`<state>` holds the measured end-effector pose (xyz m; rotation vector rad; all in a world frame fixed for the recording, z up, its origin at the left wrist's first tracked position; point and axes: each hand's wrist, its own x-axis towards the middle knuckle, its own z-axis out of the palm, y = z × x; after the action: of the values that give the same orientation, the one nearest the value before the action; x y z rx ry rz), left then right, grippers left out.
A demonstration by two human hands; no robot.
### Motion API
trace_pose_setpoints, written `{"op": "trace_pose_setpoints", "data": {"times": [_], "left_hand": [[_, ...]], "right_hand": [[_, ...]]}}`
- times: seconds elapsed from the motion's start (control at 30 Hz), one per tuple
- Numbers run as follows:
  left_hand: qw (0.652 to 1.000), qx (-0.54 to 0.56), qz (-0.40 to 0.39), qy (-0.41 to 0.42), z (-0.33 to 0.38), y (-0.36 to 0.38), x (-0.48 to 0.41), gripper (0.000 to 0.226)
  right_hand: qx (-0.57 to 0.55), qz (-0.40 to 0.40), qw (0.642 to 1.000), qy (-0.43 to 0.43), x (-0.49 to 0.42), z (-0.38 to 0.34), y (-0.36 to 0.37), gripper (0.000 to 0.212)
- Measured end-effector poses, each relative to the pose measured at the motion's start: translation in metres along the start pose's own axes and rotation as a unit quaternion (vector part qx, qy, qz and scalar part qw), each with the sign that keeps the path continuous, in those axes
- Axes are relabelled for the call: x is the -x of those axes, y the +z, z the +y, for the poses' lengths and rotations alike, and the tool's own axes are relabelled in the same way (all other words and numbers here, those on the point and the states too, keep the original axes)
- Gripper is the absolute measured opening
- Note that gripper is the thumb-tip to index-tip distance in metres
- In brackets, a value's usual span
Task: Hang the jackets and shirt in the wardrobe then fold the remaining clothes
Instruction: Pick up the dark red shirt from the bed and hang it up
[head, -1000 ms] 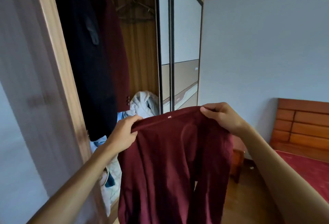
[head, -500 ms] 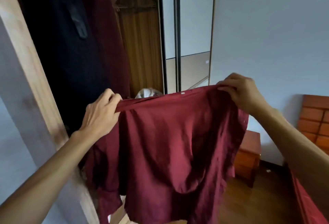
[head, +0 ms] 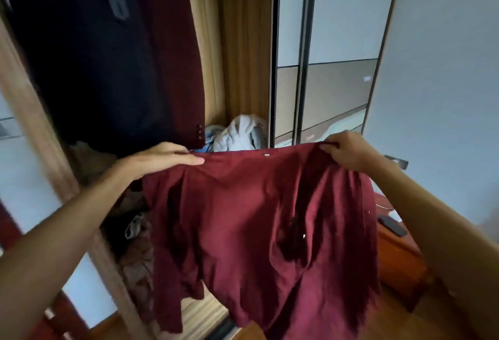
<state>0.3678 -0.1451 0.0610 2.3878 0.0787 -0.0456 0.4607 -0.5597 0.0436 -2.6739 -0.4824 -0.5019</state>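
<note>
now left hand (head: pixel 159 160) flatter, shirt (head: pixel 256 218) spread wider

The dark jacket (head: pixel 89 56) at eleven o'clock runs off the top edge, and so does the maroon jacket (head: pixel 175 42) beside it. My maroon shirt (head: pixel 256 218) covers most of the clothes pile (head: pixel 135 231) at eight o'clock. The thumb of my left hand (head: pixel 159 159) is hidden behind the shirt's top edge, so its grip is unclear. The white tag (head: pixel 266 154) there is too small to read. The wardrobe frame (head: pixel 35 123) at nine o'clock is smeared. My right arm cuts off the nightstand (head: pixel 399 258) at four o'clock.
</note>
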Motion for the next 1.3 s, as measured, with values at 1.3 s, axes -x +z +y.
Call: {"op": "trace_pose_setpoints", "data": {"times": [1.3], "left_hand": [[0.816,0.455,0.331,0.134,0.205,-0.218,-0.189,0.023]], "right_hand": [[-0.672,-0.114,0.725,-0.099,-0.430,-0.260,-0.096,0.059]]}}
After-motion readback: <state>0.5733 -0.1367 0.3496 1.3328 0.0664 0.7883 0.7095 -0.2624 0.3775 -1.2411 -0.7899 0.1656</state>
